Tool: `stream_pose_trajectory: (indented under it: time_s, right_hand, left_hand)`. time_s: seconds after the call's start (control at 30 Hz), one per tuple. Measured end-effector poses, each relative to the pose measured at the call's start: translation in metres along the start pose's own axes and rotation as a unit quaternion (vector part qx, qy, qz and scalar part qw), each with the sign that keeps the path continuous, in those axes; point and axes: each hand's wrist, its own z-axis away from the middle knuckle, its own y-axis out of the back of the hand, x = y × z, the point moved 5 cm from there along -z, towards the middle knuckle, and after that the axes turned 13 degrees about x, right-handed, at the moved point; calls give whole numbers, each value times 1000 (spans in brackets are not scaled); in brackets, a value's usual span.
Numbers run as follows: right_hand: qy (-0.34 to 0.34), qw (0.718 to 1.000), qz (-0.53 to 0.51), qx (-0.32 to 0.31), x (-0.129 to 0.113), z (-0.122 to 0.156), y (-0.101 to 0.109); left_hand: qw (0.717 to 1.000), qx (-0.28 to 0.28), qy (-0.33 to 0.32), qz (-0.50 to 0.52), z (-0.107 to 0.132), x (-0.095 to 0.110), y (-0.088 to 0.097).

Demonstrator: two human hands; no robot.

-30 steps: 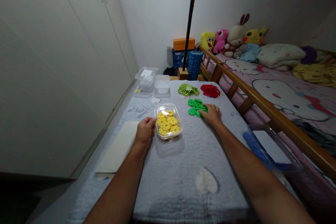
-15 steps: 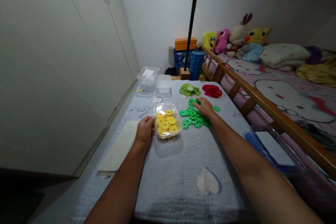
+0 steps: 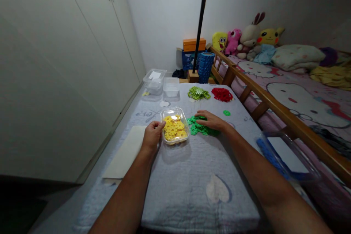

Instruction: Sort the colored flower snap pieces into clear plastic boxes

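Observation:
A clear plastic container (image 3: pixel 175 141) with yellow snowflake discs (image 3: pixel 174 128) in it sits on the cloth-covered table. My left hand (image 3: pixel 153 134) is closed on its left side, thumb over the rim. To the right lies a heap of green snowflake discs (image 3: pixel 197 129). Above it reaches my right hand (image 3: pixel 211 120), palm down, fingers stretched out and slightly apart; it hides part of the heap. A single green disc (image 3: pixel 226 113) lies beyond that hand. Farther back are a pile of light green discs (image 3: pixel 198 93) and a pile of red discs (image 3: pixel 222 94).
Clear containers (image 3: pixel 171 87) stand at the far left of the table. A pale flat board (image 3: pixel 124 153) lies by my left forearm. At the right edge is a clear box (image 3: pixel 287 155) with blue pieces. A wooden bed rail (image 3: pixel 263 98) runs along the right.
My right hand has drawn nearer over the green heap. The green discs from the heap's far end now lie gathered in closer. My left hand stays at the container, its thumb now over the rim.

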Motion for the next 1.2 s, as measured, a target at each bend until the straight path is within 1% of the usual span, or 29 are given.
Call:
stream_pose_trajectory:
  time_s: [0.03,0.07,0.1,0.13,0.17,0.23,0.27,0.3,0.37,0.47,0.57,0.63,0.67,0.73,0.8,0.87,0.93,1.03,1.13,1.2]
  right_hand:
    - [-9,1000,-8,27,7,3,8]
    - [-34,997,-1,65,17,6,18]
    - [-74,991,23,108,30,9,28]
    - [-124,980,57,146,44,13,37]
    - [-177,965,92,172,56,17,44]
    - [-259,937,150,183,74,27,48]
    - [-277,929,168,176,77,31,46]
    - [-279,929,176,168,77,34,41]
    - [-244,942,165,160,66,38,29]
    - [-175,968,100,151,40,43,9]
    - [-128,984,40,120,13,49,-3]
    - [-113,988,25,98,-3,52,-6]
    - [-109,989,30,98,-11,52,-4]
    - [-103,986,55,121,-31,50,2]
    - [-89,983,70,144,-55,46,7]
    - [-68,992,28,105,-82,39,2]
    - [-71,995,7,71,-103,32,-6]
    - [-91,994,16,62,-116,24,-18]
    - [-102,991,30,79,-116,20,-24]
    - [-105,990,42,88,-115,19,-24]
  left_hand:
    - [1000,-2,-2,-1,0,0,0]
    - [1000,-6,-2,-1,1,1,-1]
    - [1000,-9,0,-1,2,1,-1]
    - [1000,-11,2,1,2,2,-1]
    - [1000,-14,6,2,3,2,-2]
    - [1000,-16,12,2,4,2,-2]
    - [1000,-16,13,1,4,2,-2]
    - [1000,-16,13,-1,4,2,-2]
    - [1000,-13,13,-5,3,2,-2]
    - [1000,-12,12,-7,2,1,-2]
    - [1000,-16,13,-7,2,0,-2]
    - [1000,-17,18,-7,2,0,-3]
    - [1000,-17,21,-6,3,1,-3]
    - [1000,-16,27,-3,4,2,-3]
    - [999,-18,30,3,5,3,-3]
    - [999,-20,31,12,6,4,-3]
    - [999,-20,29,19,7,5,-3]
    - [999,-13,24,22,7,5,-3]
    - [1000,-15,17,21,9,8,-4]
    - [999,-22,7,28,12,12,-6]
